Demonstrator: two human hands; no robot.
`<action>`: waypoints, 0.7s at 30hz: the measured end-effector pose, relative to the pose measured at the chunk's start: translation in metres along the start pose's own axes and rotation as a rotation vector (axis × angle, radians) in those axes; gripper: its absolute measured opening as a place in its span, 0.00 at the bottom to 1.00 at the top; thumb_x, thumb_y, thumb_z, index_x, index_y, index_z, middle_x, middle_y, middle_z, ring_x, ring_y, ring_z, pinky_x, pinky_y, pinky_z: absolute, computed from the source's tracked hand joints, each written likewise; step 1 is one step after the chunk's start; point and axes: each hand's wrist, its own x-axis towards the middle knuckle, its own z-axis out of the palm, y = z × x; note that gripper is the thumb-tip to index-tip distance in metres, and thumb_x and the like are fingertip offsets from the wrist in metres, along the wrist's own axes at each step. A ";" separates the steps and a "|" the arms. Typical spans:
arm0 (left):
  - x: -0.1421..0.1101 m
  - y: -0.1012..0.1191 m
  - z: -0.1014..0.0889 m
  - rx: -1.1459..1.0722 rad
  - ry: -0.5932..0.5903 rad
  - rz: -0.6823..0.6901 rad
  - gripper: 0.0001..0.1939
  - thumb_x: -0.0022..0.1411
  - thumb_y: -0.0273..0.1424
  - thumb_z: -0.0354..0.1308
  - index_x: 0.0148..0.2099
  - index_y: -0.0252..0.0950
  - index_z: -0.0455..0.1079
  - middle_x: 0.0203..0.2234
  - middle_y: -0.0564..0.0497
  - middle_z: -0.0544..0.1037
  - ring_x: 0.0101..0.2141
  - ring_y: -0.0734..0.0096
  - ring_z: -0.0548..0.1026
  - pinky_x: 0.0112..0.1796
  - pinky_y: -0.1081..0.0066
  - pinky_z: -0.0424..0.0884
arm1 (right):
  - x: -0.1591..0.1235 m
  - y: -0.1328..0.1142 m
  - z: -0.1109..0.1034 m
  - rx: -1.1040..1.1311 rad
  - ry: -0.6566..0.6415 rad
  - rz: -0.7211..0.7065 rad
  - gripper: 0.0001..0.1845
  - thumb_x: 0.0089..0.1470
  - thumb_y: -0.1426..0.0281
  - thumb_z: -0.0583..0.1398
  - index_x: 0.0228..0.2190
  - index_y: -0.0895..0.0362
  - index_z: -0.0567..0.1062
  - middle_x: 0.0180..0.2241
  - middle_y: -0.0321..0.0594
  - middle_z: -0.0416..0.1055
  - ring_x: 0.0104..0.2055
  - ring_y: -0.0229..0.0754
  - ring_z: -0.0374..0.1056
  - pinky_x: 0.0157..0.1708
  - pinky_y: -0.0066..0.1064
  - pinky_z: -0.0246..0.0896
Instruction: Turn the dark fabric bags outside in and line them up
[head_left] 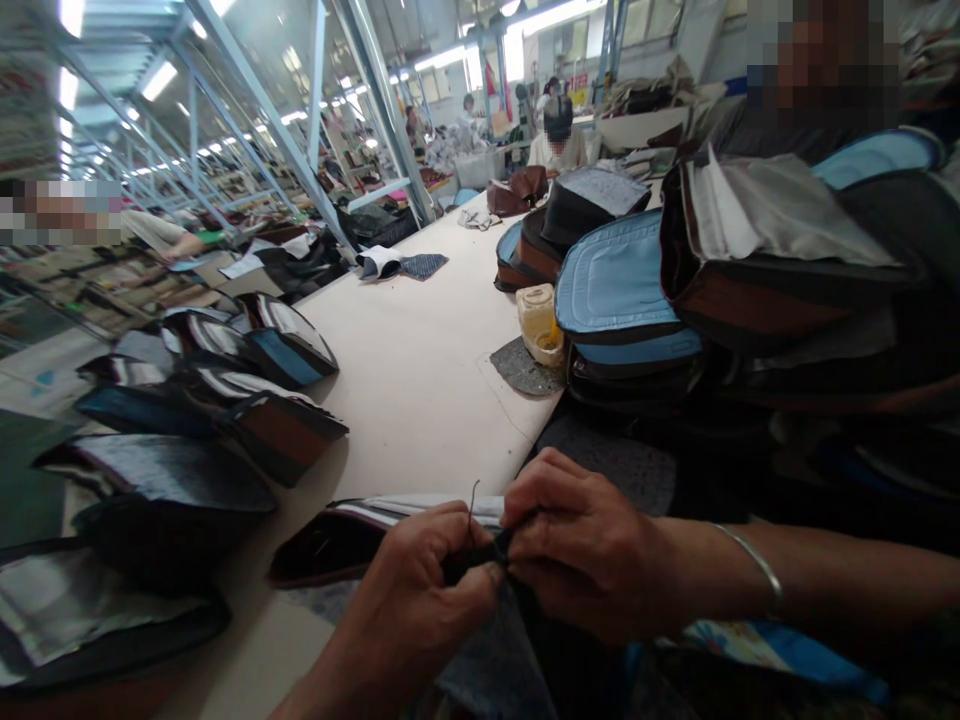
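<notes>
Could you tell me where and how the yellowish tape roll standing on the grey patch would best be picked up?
Probably from above, with fingers on opposite sides of its upper wall. The tape roll stands upright on the grey patch, its open top facing up. The stack of blue-lined bag panels crowds its right side, while the table lies bare to its left, so an approach from the left and above looks freest.

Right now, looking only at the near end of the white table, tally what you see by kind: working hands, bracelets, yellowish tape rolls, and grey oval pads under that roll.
Hands: 2, left hand and right hand, both pinching a dark fabric piece
Bracelet: 1
Tape roll: 1
Grey oval pad: 1
Total: 5
</notes>
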 end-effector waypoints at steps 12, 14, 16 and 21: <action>-0.003 0.006 0.016 0.160 0.128 0.075 0.07 0.56 0.27 0.52 0.27 0.36 0.69 0.25 0.53 0.70 0.29 0.68 0.71 0.31 0.70 0.63 | 0.003 -0.016 0.007 -0.065 -0.075 0.178 0.05 0.49 0.81 0.55 0.29 0.61 0.69 0.32 0.46 0.69 0.35 0.44 0.61 0.37 0.40 0.59; -0.003 0.005 0.015 0.145 0.122 0.078 0.07 0.56 0.27 0.53 0.26 0.36 0.68 0.25 0.54 0.69 0.28 0.69 0.70 0.31 0.71 0.63 | 0.002 -0.010 0.006 0.170 -0.060 0.327 0.08 0.47 0.82 0.55 0.30 0.60 0.69 0.34 0.45 0.69 0.37 0.42 0.63 0.38 0.36 0.62; -0.002 0.003 0.014 0.098 0.111 0.075 0.06 0.55 0.27 0.54 0.25 0.36 0.67 0.24 0.54 0.69 0.28 0.69 0.70 0.30 0.71 0.63 | 0.003 -0.002 0.002 0.402 -0.095 0.429 0.07 0.48 0.82 0.56 0.29 0.60 0.70 0.36 0.43 0.69 0.37 0.40 0.65 0.38 0.32 0.63; 0.003 -0.001 0.014 0.046 0.073 0.112 0.05 0.54 0.25 0.55 0.26 0.36 0.68 0.24 0.54 0.70 0.29 0.69 0.71 0.31 0.72 0.65 | 0.008 0.015 -0.007 0.640 -0.256 0.554 0.02 0.54 0.76 0.60 0.29 0.61 0.74 0.35 0.41 0.69 0.38 0.40 0.67 0.40 0.32 0.63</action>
